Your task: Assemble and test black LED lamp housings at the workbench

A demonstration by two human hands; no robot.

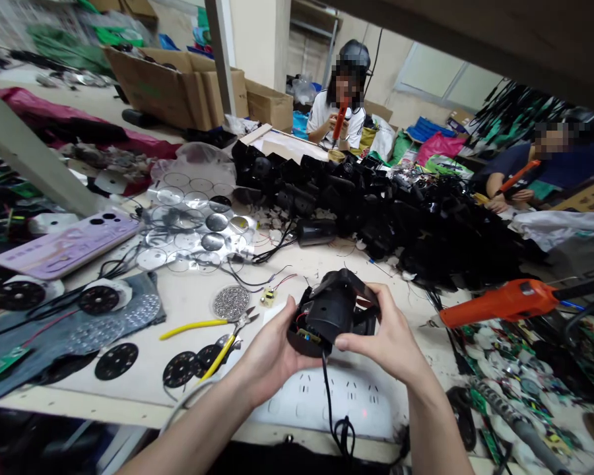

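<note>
Surface (178, 303): black housing (332, 310) held above the front edge, over the power strip (321, 396). Housing sits between both grips: left hand (282, 343) cups its left side and underside; right hand (383, 333) clasps its right side.

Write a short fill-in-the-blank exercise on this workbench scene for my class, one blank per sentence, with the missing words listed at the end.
1. The left hand and the right hand hold a housing coloured ____.
2. The handles of the cutting pliers are ____.
3. The pointed-tip tool lying right of the hands is mostly ____.
4. The small light glowing on the white power strip is ____.

Missing words: black; yellow; orange; red.
</note>
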